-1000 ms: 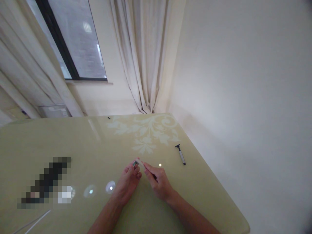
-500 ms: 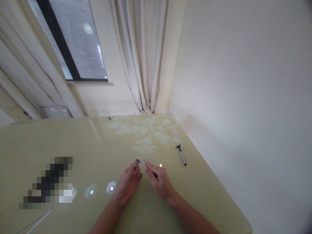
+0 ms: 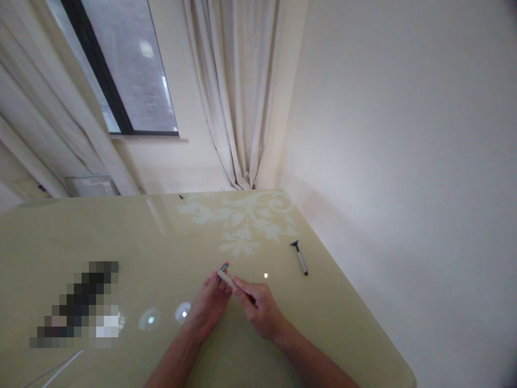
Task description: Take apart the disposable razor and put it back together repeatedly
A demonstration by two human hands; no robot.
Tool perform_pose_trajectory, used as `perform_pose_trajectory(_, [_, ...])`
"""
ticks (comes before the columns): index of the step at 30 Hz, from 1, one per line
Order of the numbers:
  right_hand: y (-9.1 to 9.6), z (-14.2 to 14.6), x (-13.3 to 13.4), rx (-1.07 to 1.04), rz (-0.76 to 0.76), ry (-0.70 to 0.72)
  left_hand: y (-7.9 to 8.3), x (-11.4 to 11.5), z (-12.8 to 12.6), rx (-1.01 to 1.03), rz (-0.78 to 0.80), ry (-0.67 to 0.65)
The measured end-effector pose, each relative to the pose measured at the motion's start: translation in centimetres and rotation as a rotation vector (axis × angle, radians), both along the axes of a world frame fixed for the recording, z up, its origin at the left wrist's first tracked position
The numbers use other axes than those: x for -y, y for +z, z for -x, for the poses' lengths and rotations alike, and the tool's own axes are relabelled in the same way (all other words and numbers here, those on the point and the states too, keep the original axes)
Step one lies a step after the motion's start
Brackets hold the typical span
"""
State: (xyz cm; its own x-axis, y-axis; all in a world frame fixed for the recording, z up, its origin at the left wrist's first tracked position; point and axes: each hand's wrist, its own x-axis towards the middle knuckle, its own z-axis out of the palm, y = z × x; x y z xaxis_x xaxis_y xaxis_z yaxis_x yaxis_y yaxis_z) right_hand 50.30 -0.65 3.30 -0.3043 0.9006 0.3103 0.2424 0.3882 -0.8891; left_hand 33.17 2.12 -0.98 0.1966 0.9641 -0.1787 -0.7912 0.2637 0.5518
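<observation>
Left hand (image 3: 210, 303), at the lower centre of the frame, is curled with its palm partly turned up, and a small block (image 3: 223, 267) is pinched between its thumb and fingers. The block is narrow and oblong, with a silvery edge and a dark greenish face; it is slanted toward the upper right, and finer detail is too small to be made out. Its lower end is overlapped by a slim pale strip (image 3: 226, 278), beige and slightly bent, though whether the two touch cannot be told. The strip is gripped by the right hand (image 3: 263, 310), thumb and forefinger pressed together on it. Right of centre, a razor (image 3: 300, 260), grey-handled and black-headed, is seen lying on the yellowish-green bench (image 3: 343, 334).
</observation>
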Motion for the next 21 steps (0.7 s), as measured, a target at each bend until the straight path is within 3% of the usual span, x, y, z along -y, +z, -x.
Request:
perform_pose_trajectory(4, [-0.17,-0.18,-0.22,0.030,0.037,-0.084,-0.25,-0.09,0.08,0.035,-0.023,0.040])
perform_pose_trajectory(9, [-0.19,-0.23,-0.17,0.035,0.023,-0.023,-0.31,-0.13,0.31,0.009,-0.005,-0.016])
perform_pose_trajectory(13, [-0.03,-0.24,-0.12,0.037,0.026,-0.065,-0.34,-0.08,0.34,0.019,-0.014,0.023])
perform_pose_trajectory(18, [-0.06,-0.18,-0.09,0.027,-0.009,0.006,-0.52,-0.03,0.31,-0.009,0.005,0.005])
perform_pose_trajectory(21, [-0.13,-0.36,-0.29,0.040,0.002,-0.055,-0.51,-0.08,0.23,0.013,-0.011,0.025])
